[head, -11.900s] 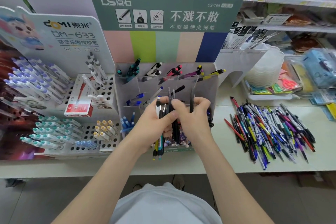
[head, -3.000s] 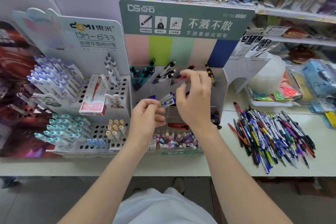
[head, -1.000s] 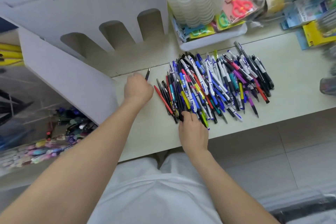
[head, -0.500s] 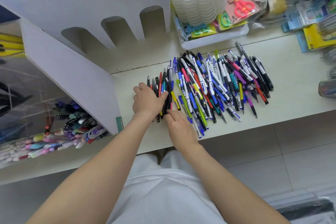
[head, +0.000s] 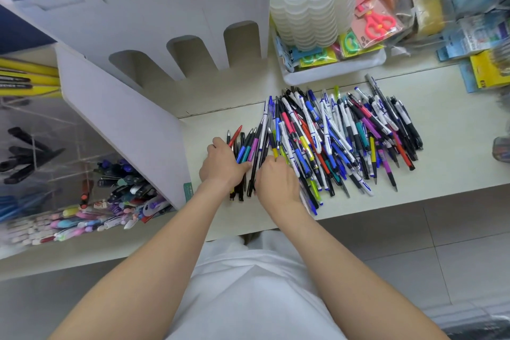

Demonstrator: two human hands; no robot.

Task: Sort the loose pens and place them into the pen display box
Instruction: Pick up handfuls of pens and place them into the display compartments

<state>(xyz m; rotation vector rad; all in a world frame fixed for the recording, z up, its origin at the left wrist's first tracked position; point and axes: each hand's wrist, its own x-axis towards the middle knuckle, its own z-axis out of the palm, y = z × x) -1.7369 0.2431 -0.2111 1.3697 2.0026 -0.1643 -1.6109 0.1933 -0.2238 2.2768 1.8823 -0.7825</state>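
Your left hand [head: 223, 167] lies curled over a separated bundle [head: 249, 146] of pens at the nine-o'clock edge of the pen pile [head: 339, 138], with the thumb laid across the barrels. Your right hand [head: 276, 183] sits just beside it at three o'clock, fingers bent down into the pile's near edge. Its fingertips are hidden, so whether they pinch a pen cannot be told.

The pile spreads across the counter [head: 447, 124] toward two o'clock from your hands. Most pens lie roughly parallel, running from six to twelve o'clock. The pen display box [head: 124, 124] stands at nine o'clock, with its white side wall toward you and clear compartments beyond it already holding pens.

Handling, as a judgement: each pen is light and stiff, with a smooth round barrel likely to roll or slide out of a loose grasp, and its clip may snag a neighbour. Take the bundle around mid-barrel with the pens parallel, rather than by the tips. Keep it small enough for one hand to close fully.
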